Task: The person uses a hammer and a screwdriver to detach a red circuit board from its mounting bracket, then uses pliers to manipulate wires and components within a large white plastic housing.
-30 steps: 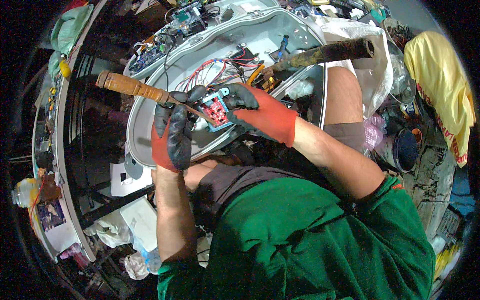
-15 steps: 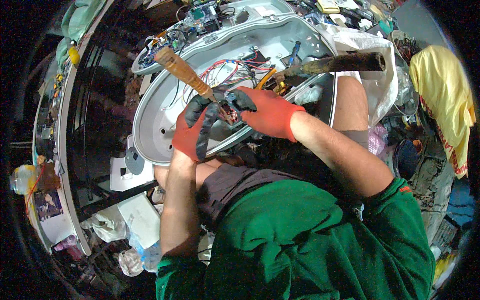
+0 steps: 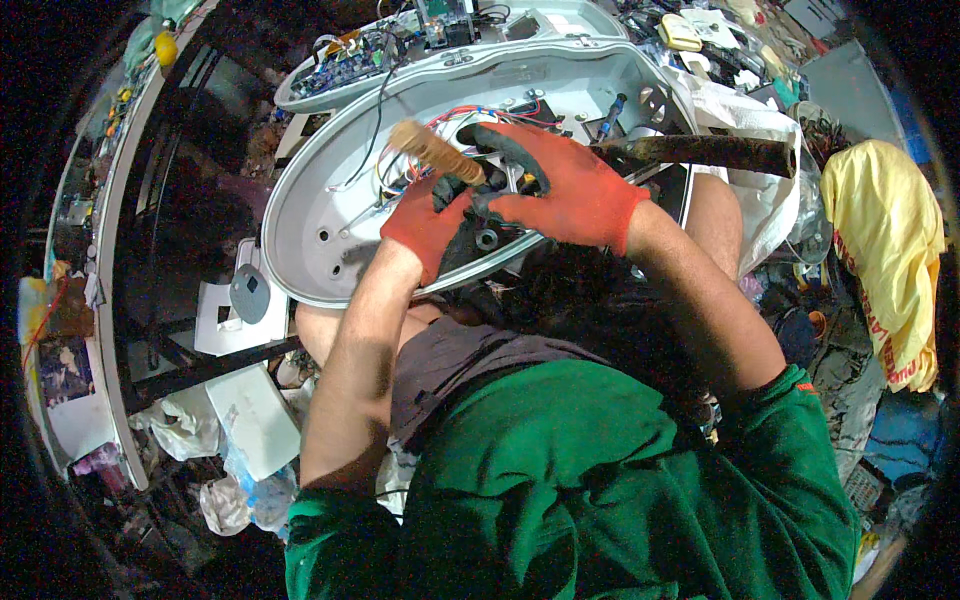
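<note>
My left hand (image 3: 425, 225), in a red glove with dark fingers, is closed round the lower part of a wooden-handled tool (image 3: 435, 150). Its handle tilts up to the left; the working end is hidden by my gloves. Close beside it, my right hand (image 3: 580, 195), gloved alike, holds thumb and forefinger apart. A pale metal bit shows in the gap, and I cannot tell whether it is touched. Both hands are over the near side of a grey oval casing (image 3: 285, 215), propped on my legs. Red, white and black wires (image 3: 465, 115) lie in the casing behind my fingers.
A dark, long-handled tool (image 3: 715, 152) lies across the casing's right rim. A blue-handled screwdriver (image 3: 612, 115) is inside. Beyond stands the other casing half with circuit boards (image 3: 360, 70). A white sack (image 3: 770, 210) and a yellow bag (image 3: 880, 260) are at the right.
The wooden-handled tool and my left hand have moved right. My right hand's thumb and forefinger have spread apart. The small coppery part between my hands no longer shows.
</note>
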`<state>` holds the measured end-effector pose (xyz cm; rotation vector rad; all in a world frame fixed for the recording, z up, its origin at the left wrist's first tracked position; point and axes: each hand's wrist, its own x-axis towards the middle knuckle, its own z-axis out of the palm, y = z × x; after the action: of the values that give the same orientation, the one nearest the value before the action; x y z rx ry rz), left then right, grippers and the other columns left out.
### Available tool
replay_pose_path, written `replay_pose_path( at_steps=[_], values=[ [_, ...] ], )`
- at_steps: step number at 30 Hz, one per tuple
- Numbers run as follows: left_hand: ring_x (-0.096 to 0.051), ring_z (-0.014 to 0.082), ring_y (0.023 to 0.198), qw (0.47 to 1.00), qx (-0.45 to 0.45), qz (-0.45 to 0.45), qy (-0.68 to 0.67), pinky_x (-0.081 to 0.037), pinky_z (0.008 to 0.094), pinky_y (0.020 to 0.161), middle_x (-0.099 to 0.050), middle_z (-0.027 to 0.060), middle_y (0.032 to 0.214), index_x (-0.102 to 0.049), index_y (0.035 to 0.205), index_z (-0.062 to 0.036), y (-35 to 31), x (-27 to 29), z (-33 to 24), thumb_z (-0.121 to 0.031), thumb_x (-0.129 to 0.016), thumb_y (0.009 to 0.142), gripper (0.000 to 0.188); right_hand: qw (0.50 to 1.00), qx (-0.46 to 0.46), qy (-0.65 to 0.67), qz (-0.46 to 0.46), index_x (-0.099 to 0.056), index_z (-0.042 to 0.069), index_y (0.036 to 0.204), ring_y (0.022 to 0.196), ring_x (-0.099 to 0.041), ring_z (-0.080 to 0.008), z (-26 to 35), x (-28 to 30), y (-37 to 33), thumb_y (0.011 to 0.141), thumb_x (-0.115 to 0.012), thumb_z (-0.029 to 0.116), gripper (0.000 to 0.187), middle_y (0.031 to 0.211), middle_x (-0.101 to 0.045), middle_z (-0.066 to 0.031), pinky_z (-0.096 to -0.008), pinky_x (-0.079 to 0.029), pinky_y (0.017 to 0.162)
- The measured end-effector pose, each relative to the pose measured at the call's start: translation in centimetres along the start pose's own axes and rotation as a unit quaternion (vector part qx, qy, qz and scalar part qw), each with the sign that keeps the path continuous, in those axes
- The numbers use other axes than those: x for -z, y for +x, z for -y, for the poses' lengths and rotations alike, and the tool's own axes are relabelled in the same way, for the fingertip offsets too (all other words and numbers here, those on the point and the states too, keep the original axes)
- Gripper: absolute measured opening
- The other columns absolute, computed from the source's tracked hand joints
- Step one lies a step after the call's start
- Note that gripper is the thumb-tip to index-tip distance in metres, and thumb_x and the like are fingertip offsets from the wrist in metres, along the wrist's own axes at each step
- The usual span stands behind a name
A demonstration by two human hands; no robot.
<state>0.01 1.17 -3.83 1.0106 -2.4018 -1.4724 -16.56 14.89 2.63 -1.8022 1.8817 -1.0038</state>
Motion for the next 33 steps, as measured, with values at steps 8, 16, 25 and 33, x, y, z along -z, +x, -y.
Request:
replay_pose_path(
  at_steps=[8,16,25,33],
  values=[
    [-0.059,0.0355,0.108,0.966,-0.048,0.077,0.243,-0.048,0.0403,0.091,-0.063,0.0202,0.114,-0.051,0.128,-0.0052,3.0,0.3,-5.4,-0.038,-0.06,0.088,0.052,0.975,-0.094,0.072,-0.187,-0.049,0.001,0.127,0.098,-0.063,-0.037,-0.6,1.5,-0.2,0.081,-0.068,0.029,0.058,0.106,-0.065,-0.0217,-0.0425,-0.048,0.088],
    [-0.056,0.0321,0.118,0.873,0.097,0.167,0.448,-0.047,0.0425,0.096,-0.057,0.0179,0.128,-0.049,0.131,-0.0073,7.8,-3.3,-4.6,-0.05,-0.065,0.082,0.067,0.922,-0.098,0.198,-0.318,-0.053,0.001,0.117,0.085,-0.061,-0.0156,-2.2,2.2,-5.1,0.082,-0.069,0.014,0.041,0.094,-0.065,-0.0079,-0.0302,-0.049,0.078],
    [-0.058,0.0232,0.108,0.983,-0.037,0.173,0.054,-0.045,0.0348,0.095,-0.061,0.0104,0.119,-0.052,0.127,-0.0092,4.2,3.2,-0.4,-0.024,-0.071,0.077,0.056,0.921,-0.027,0.21,-0.326,-0.03,0.001,0.141,0.102,-0.058,-0.0166,-0.6,2.7,-6.3,0.084,-0.062,-0.002,0.066,0.117,-0.057,-0.0102,-0.03,-0.047,0.091],
    [-0.055,0.0143,0.102,0.98,-0.059,0.172,-0.08,-0.046,0.0296,0.09,-0.06,0.0059,0.115,-0.046,0.135,-0.0058,0.4,5.4,3.2,-0.005,-0.067,0.075,0.063,0.939,0.008,0.235,-0.252,-0.015,0.0,0.148,0.114,-0.053,-0.0212,0.8,2.2,-4.9,0.08,-0.067,0.003,0.085,0.129,-0.049,-0.0161,-0.0355,-0.045,0.096]
  ],
)
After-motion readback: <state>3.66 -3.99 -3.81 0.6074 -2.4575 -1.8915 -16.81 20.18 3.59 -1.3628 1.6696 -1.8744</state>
